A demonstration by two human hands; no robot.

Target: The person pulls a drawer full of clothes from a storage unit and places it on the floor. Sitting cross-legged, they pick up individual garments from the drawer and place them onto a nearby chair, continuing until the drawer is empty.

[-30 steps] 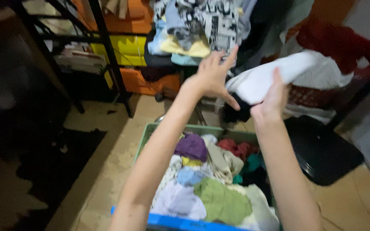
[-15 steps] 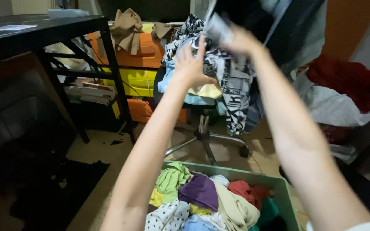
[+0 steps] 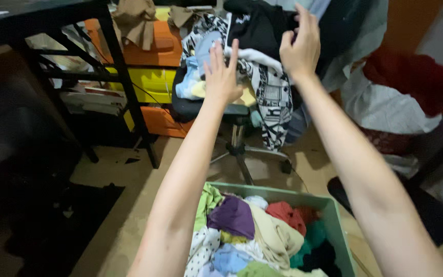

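Observation:
My right hand (image 3: 299,47) is raised to the top of a heap of clothes on an office chair (image 3: 201,107). Its fingers curl on a black garment with a white inside (image 3: 257,28) that lies on the heap. My left hand (image 3: 221,74) hovers just left of it, fingers spread and holding nothing, in front of a black-and-white patterned cloth (image 3: 273,97). Below my arms stands a green laundry bin (image 3: 283,194) full of mixed clothes, among them a purple piece (image 3: 234,218) and a red one (image 3: 288,213).
A black table (image 3: 52,15) with a braced frame stands at the left, with orange and yellow drawers (image 3: 155,82) behind it. Red cloth (image 3: 416,77) and white cloth (image 3: 385,107) are piled at the right. A black flat object (image 3: 437,215) lies on the floor.
My right hand carried the white-and-black garment from the right up onto the chair heap and lowered it there. My left hand stayed open next to the heap.

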